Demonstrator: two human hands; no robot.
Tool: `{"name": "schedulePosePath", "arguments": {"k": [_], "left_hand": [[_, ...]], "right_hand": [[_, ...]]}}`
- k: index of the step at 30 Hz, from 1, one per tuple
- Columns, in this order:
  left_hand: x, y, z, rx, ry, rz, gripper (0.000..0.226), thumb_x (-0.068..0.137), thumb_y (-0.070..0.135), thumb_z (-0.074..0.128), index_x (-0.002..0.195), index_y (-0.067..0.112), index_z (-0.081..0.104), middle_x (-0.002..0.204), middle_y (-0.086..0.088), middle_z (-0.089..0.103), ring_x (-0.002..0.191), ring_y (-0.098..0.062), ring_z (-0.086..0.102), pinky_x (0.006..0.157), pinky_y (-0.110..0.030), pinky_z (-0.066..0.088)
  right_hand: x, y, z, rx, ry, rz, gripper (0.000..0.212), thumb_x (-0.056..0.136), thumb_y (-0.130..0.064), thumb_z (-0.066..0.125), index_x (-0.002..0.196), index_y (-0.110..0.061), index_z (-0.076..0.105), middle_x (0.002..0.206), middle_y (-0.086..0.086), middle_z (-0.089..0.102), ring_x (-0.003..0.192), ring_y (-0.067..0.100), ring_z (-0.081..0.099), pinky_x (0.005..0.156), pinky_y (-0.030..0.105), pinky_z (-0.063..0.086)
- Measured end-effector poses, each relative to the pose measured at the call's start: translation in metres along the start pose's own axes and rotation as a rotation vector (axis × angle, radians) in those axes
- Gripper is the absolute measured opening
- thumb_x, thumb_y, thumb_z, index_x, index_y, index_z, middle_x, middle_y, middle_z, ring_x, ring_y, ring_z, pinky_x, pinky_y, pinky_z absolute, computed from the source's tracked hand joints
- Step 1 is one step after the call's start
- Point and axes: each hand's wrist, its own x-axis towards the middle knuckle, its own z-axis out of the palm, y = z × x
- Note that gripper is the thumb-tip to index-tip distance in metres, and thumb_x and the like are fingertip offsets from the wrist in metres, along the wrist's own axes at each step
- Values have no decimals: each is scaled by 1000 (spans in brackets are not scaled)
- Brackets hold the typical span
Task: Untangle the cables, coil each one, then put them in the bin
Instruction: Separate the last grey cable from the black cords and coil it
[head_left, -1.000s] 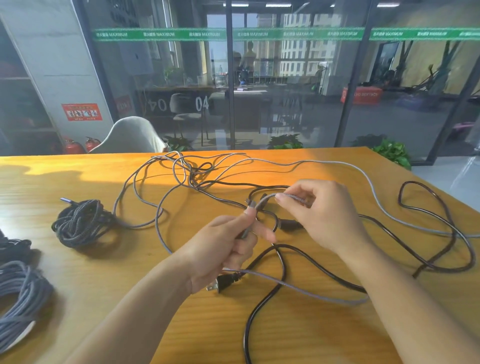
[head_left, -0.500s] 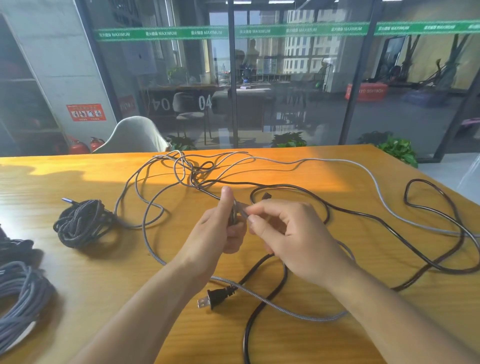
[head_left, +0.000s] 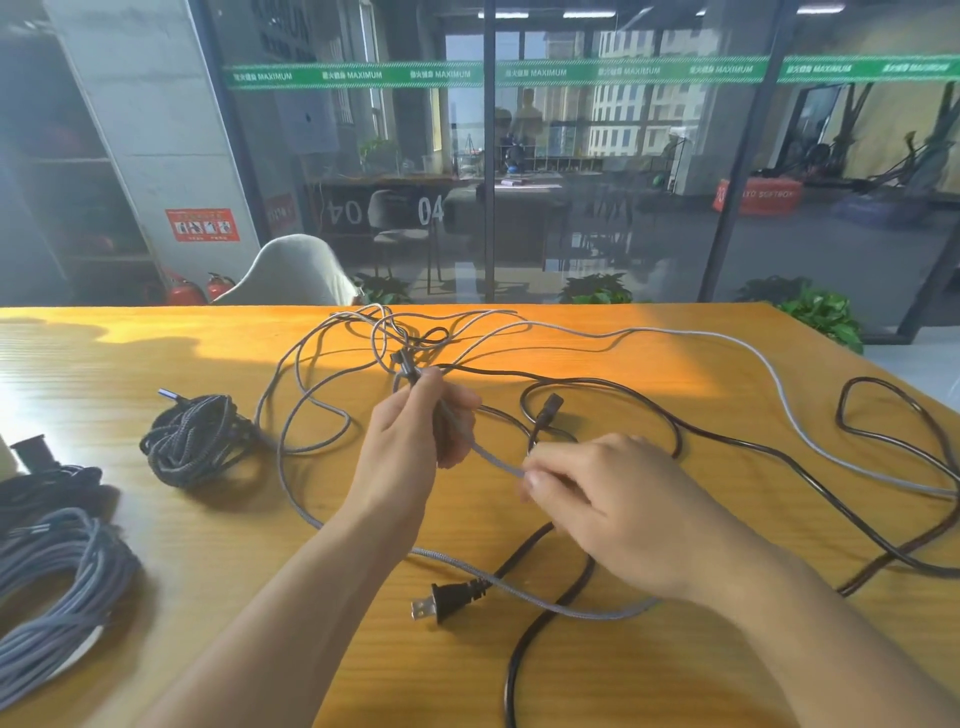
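Grey braided cable (head_left: 496, 460), light and limp, is running between left hand (head_left: 415, 436), gripping its plug end, and right hand (head_left: 597, 493), pinching it.

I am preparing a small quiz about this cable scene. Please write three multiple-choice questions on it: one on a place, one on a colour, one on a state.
1. Where does the two-prong plug lie?
A. on the table below the hands
B. on the white chair
C. inside the dark coil

2. What colour is the cable held by both hands?
A. red
B. grey
C. green

3. In what state is the left hand?
A. flat on the table
B. gripping the grey cable
C. holding the plug

Answers: 1 A, the plug rests on the bare wood; 2 B, a grey braided cable runs from the left hand to the right hand; 3 B, its fingers curl round that cable.
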Motion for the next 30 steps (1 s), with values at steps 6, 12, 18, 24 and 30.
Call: {"name": "schedulePosePath", "arguments": {"k": [6,12,18,24,30], "left_hand": [[-6,10,6,-295,-187,-109,45,112,30,37,99,0,69,85,-18,74,72,-25,71,66,-29,56],[-11,21,3,-494,-354,-197,39,108,30,42,77,15,61,53,4,43,42,-11,38,45,-19,39],[-5,16,-16,-645,-713,-236,30,102,30,59,74,21,56,52,11,23,44,-9,19,43,-22,20],[-2,19,-24,-713,-877,-254,33,105,27,53,73,20,56,54,9,26,47,-12,21,48,-27,19],[-3,18,-22,-626,-1012,-294,33,105,31,53,74,22,56,54,11,27,46,-11,22,48,-25,19]], "right_hand": [[-3,-4,-4,503,-485,-89,32,113,-30,43,140,-36,59,81,-6,70,65,14,56,69,23,47],[3,8,4,654,-691,34,34,111,-45,43,126,-26,67,66,1,55,57,21,45,59,28,44],[13,45,4,739,-541,113,47,100,-53,64,72,-15,62,51,3,45,46,16,41,56,28,39],[10,96,-14,1118,-195,156,46,73,-53,90,70,-20,59,65,13,33,61,16,51,78,27,54],[24,99,1,986,187,317,67,46,-69,96,76,-17,65,63,-2,49,63,18,48,80,27,59]]}}
